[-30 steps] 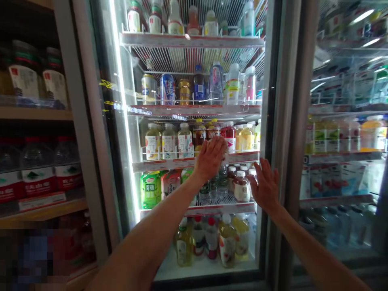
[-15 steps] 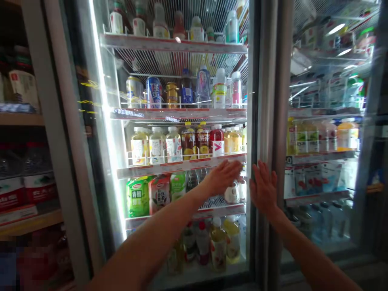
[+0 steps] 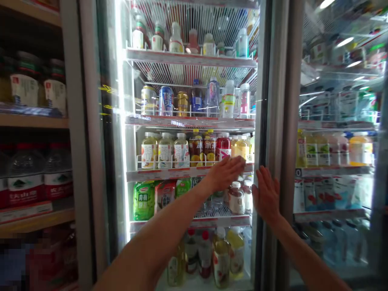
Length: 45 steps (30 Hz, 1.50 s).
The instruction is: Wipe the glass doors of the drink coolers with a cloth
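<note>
My left hand (image 3: 226, 173) is stretched out with its fingers extended, in front of the glass door of a lit drinks fridge. It overlaps the edge of the shelf (image 3: 169, 173) that holds tea and juice bottles; whether it touches the glass I cannot tell. Beside it, my right hand (image 3: 267, 194) lies flat with fingers straight, over the dark edge and metal frame (image 3: 280, 133) of the door. Neither hand holds anything. Just below my left hand stands a dark bottle with a white label (image 3: 236, 198). A red bottle (image 3: 223, 144) is above it.
Green drink pouches (image 3: 144, 200) and red pouches (image 3: 164, 196) stand on a lower shelf. Cans (image 3: 166, 101) and bottles line the shelves above. At right is a second glass-fronted fridge section with juice bottles (image 3: 359, 147). At left, shelves hold large water bottles (image 3: 26, 178).
The view has shifted, so the fridge sits lower and further right. My left hand is slightly higher against the shelf edge. My right hand stays by the door frame.
</note>
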Tool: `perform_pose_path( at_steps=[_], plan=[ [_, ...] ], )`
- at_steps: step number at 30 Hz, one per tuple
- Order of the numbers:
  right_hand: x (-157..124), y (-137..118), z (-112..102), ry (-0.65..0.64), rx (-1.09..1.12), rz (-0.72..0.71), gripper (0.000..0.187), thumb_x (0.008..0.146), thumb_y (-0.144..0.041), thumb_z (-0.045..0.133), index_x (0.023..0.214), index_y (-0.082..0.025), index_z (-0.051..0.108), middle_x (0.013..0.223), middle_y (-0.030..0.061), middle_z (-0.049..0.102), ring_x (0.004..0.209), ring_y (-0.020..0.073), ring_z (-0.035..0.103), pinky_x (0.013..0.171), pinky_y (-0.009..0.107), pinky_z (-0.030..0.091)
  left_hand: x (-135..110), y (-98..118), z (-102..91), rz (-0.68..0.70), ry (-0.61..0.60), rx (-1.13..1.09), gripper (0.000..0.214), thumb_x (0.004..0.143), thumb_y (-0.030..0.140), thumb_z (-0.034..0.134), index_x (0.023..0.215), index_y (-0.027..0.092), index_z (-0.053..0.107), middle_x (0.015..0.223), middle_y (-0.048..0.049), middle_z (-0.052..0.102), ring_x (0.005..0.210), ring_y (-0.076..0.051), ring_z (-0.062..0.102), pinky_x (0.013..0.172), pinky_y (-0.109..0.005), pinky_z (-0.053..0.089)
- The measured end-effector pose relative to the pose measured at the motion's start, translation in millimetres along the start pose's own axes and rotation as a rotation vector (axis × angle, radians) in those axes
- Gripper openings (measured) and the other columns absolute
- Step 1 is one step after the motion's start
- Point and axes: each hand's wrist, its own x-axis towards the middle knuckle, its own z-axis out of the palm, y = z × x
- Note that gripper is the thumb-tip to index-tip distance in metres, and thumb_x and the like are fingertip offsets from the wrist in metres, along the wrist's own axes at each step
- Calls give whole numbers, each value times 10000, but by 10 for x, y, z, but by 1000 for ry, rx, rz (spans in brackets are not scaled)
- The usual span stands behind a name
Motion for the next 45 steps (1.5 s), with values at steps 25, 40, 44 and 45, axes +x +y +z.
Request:
perform_pose_path(
  at_steps=[25, 40, 44, 45],
  plan=[
    [548, -1042, 297, 33, 235, -135, 596, 882, -236, 408, 1439, -249, 196, 1473, 92, 298, 1363, 235, 265, 1098, 491, 205, -1966, -705, -435, -588, 193, 214, 461, 905, 281, 365, 1357, 191, 370, 1402, -97, 429, 1377, -218, 222, 1106, -431, 233],
    [574, -1164, 331, -8, 213, -94, 605, 880, -237, 406, 1441, -261, 180, 1490, 72, 265, 1372, 222, 243, 1112, 473, 177, -2207, -739, -485, -825, 198, 305, 515, 908, 297, 358, 1407, 204, 274, 1433, -133, 368, 1380, -239, 198, 1082, -472, 264],
    [561, -1080, 321, 0, 178, -72, 589, 881, -230, 405, 1435, -251, 203, 1479, 89, 285, 1368, 234, 251, 1098, 493, 203, -2086, -645, -442, -926, 303, 321, 519, 905, 282, 367, 1391, 116, 294, 1448, -177, 316, 1398, -257, 92, 1077, -475, 270],
    [556, -1078, 316, 0, 177, -82, 591, 881, -231, 404, 1435, -250, 200, 1478, 91, 287, 1367, 236, 256, 1095, 495, 207, -2032, -550, -407, -761, 254, 299, 506, 904, 270, 371, 1385, 125, 310, 1449, -151, 329, 1399, -237, 94, 1091, -447, 259]
  ],
)
